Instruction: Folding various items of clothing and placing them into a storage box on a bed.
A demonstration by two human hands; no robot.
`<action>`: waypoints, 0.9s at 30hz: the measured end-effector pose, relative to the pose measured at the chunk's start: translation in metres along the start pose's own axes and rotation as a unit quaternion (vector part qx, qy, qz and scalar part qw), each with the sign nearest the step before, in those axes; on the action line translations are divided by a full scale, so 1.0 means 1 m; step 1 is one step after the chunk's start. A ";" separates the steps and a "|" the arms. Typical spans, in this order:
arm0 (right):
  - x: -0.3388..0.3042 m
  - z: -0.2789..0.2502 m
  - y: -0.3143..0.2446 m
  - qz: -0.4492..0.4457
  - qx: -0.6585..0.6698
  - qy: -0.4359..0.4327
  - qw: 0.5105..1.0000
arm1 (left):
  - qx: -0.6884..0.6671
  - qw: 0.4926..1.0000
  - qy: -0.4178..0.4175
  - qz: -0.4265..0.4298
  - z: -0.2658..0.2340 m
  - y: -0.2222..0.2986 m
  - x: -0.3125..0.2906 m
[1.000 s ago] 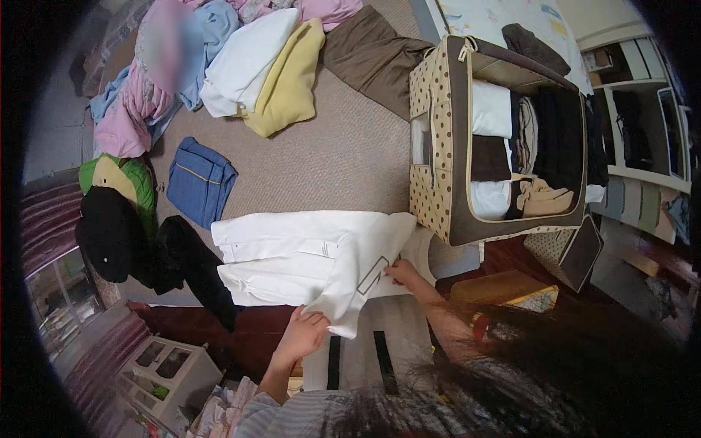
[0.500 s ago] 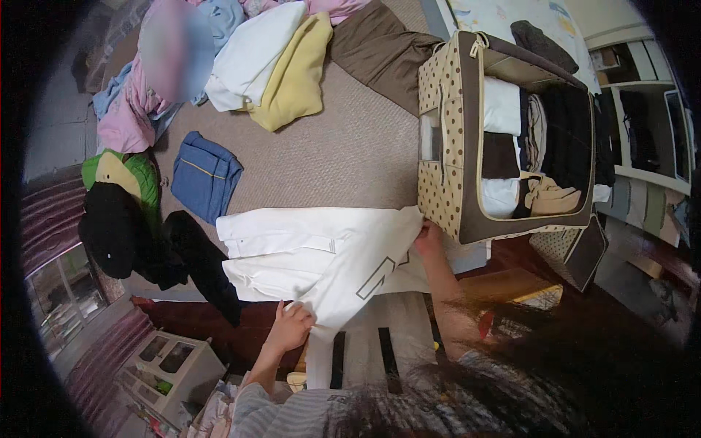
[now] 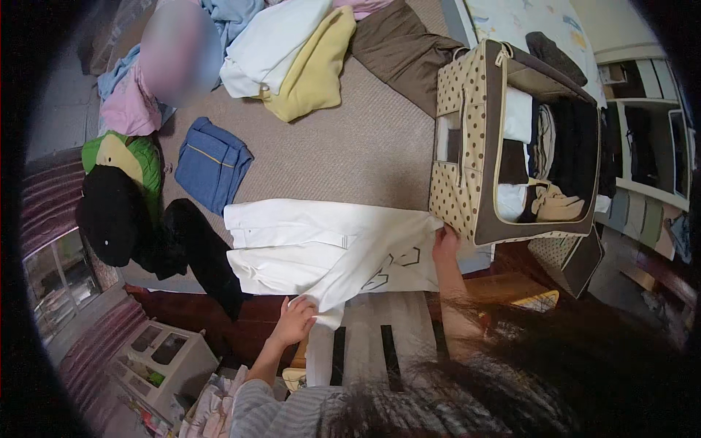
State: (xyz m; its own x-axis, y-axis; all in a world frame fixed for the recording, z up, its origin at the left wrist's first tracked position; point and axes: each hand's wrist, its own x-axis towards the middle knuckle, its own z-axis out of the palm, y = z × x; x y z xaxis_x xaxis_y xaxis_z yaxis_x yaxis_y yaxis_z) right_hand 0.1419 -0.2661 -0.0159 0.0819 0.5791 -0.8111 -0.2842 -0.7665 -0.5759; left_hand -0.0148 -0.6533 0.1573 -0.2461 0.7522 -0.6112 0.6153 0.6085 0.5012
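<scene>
A white shirt [image 3: 307, 237] with a black outlined print lies across the near edge of the carpeted surface, partly folded over itself. My right hand [image 3: 446, 244] is closed on its right corner, just beside the storage box. At the near edge, my left hand [image 3: 296, 319] has its fingers curled on a white flap that hangs over the edge. Part of the print is hidden under the folded cloth. Folded blue jeans [image 3: 212, 164] lie just beyond the shirt's left end.
The open polka-dot fabric storage box [image 3: 458, 157] holds folded clothes at right. White clothing [image 3: 274, 47], a yellow garment [image 3: 321, 73] and brown trousers [image 3: 409, 55] lie at the back. Black plush [image 3: 113, 219] and green plush [image 3: 150, 164] toys are at left.
My right hand has moved slightly right and nearer with the shirt's corner. The near flap has shifted right, and more of the black print shows. The whole view has shifted a little.
</scene>
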 end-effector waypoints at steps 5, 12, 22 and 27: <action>-0.067 -0.034 0.021 -0.326 -0.482 -0.168 0.796 | -0.487 0.864 0.015 -0.125 -0.006 0.000 0.028; -0.143 0.003 0.055 -0.454 -0.646 -0.495 0.361 | -0.662 0.692 0.126 -0.260 0.010 -0.077 0.070; -0.100 0.032 0.053 -0.298 -0.712 -0.447 0.452 | -0.041 0.931 0.326 -0.161 0.041 0.014 0.102; -0.102 0.012 0.059 -0.469 -0.666 -0.436 0.383 | 0.069 0.924 0.244 -0.287 0.067 0.026 0.115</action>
State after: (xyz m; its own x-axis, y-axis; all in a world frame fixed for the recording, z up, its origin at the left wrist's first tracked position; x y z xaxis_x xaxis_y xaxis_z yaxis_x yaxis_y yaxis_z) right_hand 0.1051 -0.3668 0.0342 -0.9637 0.2011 -0.1756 0.2664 0.7666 -0.5842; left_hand 0.0231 -0.5675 0.0593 -0.8487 0.3605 -0.3869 0.3601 0.9298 0.0765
